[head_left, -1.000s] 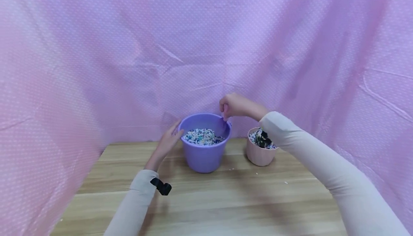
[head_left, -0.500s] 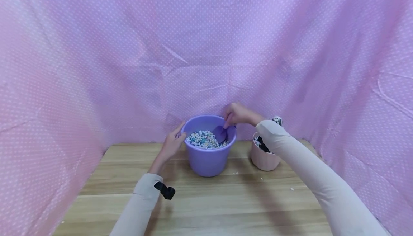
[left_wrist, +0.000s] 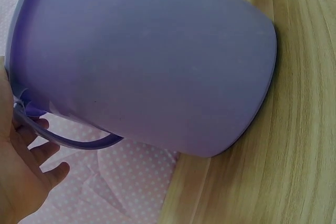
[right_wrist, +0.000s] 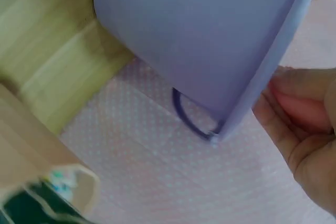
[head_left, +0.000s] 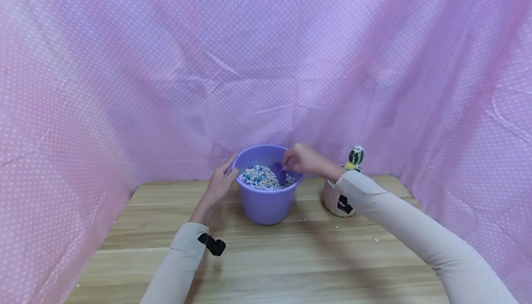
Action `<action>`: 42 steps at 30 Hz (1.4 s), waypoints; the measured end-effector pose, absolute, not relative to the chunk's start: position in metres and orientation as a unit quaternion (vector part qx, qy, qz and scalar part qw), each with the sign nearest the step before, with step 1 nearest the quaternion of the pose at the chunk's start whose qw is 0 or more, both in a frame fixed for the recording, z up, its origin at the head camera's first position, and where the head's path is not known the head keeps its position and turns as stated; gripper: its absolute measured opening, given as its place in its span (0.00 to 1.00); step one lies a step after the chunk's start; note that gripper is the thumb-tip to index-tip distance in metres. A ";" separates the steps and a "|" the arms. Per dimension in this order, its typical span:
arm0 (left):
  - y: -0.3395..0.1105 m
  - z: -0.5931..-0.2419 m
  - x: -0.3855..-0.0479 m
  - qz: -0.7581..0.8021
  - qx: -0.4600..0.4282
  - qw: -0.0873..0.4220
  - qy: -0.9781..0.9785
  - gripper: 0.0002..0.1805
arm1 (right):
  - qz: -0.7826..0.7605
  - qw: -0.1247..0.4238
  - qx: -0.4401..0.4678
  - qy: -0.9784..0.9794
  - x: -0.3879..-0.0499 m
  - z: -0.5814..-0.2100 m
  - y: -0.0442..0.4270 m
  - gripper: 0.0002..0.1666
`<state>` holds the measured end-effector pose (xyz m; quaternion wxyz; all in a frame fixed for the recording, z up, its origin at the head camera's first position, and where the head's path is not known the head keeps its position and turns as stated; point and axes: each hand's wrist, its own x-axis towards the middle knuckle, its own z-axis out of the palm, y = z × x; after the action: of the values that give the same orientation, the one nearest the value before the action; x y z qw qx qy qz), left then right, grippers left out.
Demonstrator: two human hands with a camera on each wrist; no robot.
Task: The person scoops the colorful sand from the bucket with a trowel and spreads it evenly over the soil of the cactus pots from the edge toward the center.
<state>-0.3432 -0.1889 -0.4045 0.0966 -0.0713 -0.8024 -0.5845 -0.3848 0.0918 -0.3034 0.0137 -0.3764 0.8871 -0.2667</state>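
A purple bucket [head_left: 266, 207] stands on the wooden table, partly filled with small white, blue and green pebble-like pieces [head_left: 261, 177]. My left hand [head_left: 220, 183] rests against its left rim, thumb at the edge; in the left wrist view the fingers [left_wrist: 50, 153] spread loosely behind the bucket's handle [left_wrist: 79, 142]. With my right hand [head_left: 305, 160], over the right rim, I pinch a purple scoop [head_left: 281, 174] whose blade dips into the pieces. The right wrist view shows the right hand's fingers [right_wrist: 304, 114] beside the rim; the scoop is hidden there.
To the right, a pale pink pot [head_left: 332, 200] holds similar pieces and a green-and-white cactus figure [head_left: 356, 155], partly behind my right sleeve. A few white bits [head_left: 376, 240] lie on the table [head_left: 266, 267]. Pink dotted cloth [head_left: 266, 63] hangs behind.
My right hand has come down over the bucket, sinking the scoop into the pieces. The right forearm has dropped, uncovering the cactus figure's top. The left hand stays at the rim.
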 end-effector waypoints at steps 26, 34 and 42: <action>-0.182 -0.409 -0.339 -0.605 -0.050 0.085 -0.790 0.32 | -0.494 0.109 -0.245 0.827 -0.381 -0.322 0.106 0.11; -0.187 -0.403 -0.343 -0.592 -0.051 0.110 -0.797 0.32 | -0.523 0.139 -0.219 0.812 -0.396 -0.315 0.102 0.15; -0.186 -0.408 -0.343 -0.601 -0.053 0.105 -0.791 0.31 | -0.517 0.137 -0.239 0.810 -0.393 -0.319 0.109 0.13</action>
<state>-0.3428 -0.1859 -0.4083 0.1047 -0.0526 -0.7909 -0.6006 -0.3934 0.1091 -0.3194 0.1366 -0.2390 0.8104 -0.5171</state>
